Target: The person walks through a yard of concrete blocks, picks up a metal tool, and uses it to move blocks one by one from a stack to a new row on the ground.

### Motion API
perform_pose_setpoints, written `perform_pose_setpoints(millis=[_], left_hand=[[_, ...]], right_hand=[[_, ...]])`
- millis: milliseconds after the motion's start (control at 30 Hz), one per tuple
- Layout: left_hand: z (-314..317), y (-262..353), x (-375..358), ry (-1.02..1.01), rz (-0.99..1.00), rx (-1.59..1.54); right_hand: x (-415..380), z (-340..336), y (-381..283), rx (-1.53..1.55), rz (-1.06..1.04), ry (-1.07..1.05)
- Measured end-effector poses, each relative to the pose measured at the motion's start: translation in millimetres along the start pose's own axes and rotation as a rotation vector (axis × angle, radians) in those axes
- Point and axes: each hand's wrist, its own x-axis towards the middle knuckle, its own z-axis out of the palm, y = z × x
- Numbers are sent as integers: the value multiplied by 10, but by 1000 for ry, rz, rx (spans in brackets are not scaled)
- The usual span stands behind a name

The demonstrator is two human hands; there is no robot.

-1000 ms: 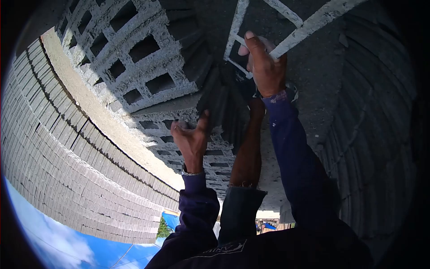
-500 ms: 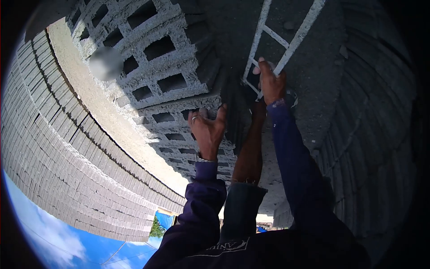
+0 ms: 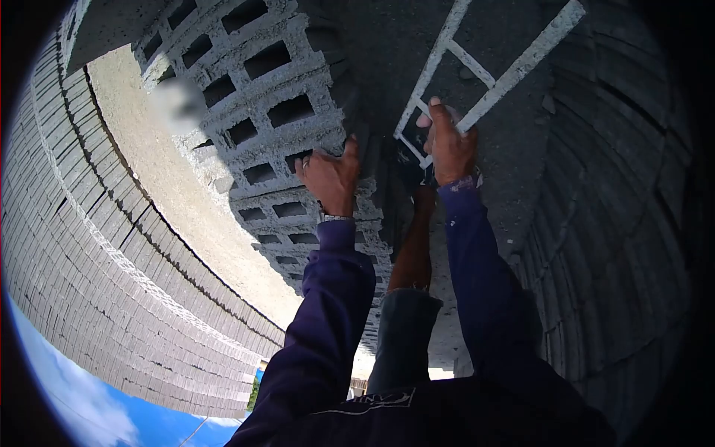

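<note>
My left hand (image 3: 331,179) rests on a stack of grey hollow concrete blocks (image 3: 294,143). Its fingers curl into a hole of one concrete block (image 3: 320,141), and the thumb lies along the block's edge. To the right, my right hand (image 3: 451,145) is wrapped round a side rail of a narrow, pale ladder (image 3: 472,64) with speckled rails and short rungs. Part of that rail is hidden behind the fingers. Below the ladder a leg (image 3: 411,261) shows between my two sleeves, its foot mostly in shadow.
A long wall of stacked blocks (image 3: 149,298) curves along the left, beyond a sunlit strip of ground (image 3: 123,127). Another shaded stack (image 3: 618,223) stands close on the right. Dark, dusty ground (image 3: 514,175) lies between the stacks.
My left hand has shifted up and slightly left in view, with its fingers still at the blocks. The ladder's upper end has swung right, my right hand staying on it. The view has shifted slightly.
</note>
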Motion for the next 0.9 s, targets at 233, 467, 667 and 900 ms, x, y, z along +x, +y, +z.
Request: perform_pose_setpoints(millis=[233,467,667,900], left_hand=[[-198,-266,-182,-3,-41,-264],[-340,-255,-176,-194,-218,-411],[-250,-366,-237,-225,-321,-595],[-293,-17,-171,-204,-65,-84]], right_hand=[[345,157,-12,-15,-78,-73],[654,383,-82,35,-210,-147],[843,875,786,-52,-77,-213],[847,481,237,-75,-19,-186]])
